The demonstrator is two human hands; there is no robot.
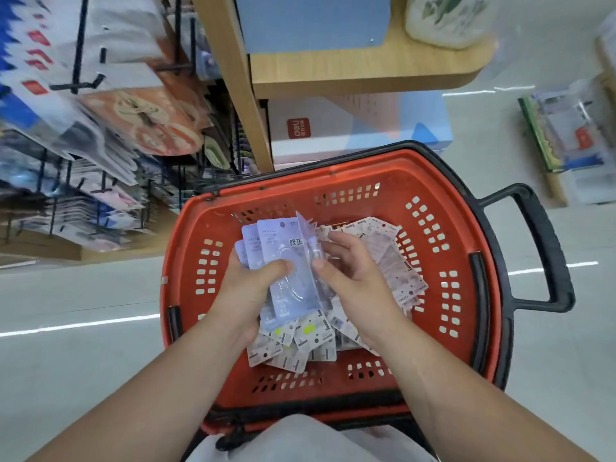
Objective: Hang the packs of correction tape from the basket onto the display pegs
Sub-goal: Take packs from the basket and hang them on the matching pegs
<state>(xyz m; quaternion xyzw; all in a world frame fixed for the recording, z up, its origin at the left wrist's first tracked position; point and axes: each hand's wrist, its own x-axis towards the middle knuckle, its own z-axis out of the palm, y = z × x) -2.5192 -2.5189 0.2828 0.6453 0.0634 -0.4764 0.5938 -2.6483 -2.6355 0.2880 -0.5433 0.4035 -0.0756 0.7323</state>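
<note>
A red plastic basket (pixel 443 208) with a black rim and handle sits on the floor in front of me. Several packs of correction tape (pixel 300 348) lie loose in its bottom, most with the printed back up. Over the basket my left hand (pixel 248 290) grips a fanned stack of pale lilac packs (pixel 271 240), thumb across the front one. My right hand (pixel 346 268) pinches one more lilac pack (pixel 308 243), held edge-on against the right side of that stack. Black display pegs (pixel 80 85) stick out of the rack at the upper left.
Hanging goods fill the peg rack (pixel 100 135) on the left. A wooden shelf post (pixel 233 78) and shelf stand behind the basket, with a white and blue box (pixel 360 128) under the shelf. Another display (pixel 566 138) stands at the right. Grey floor lies on both sides.
</note>
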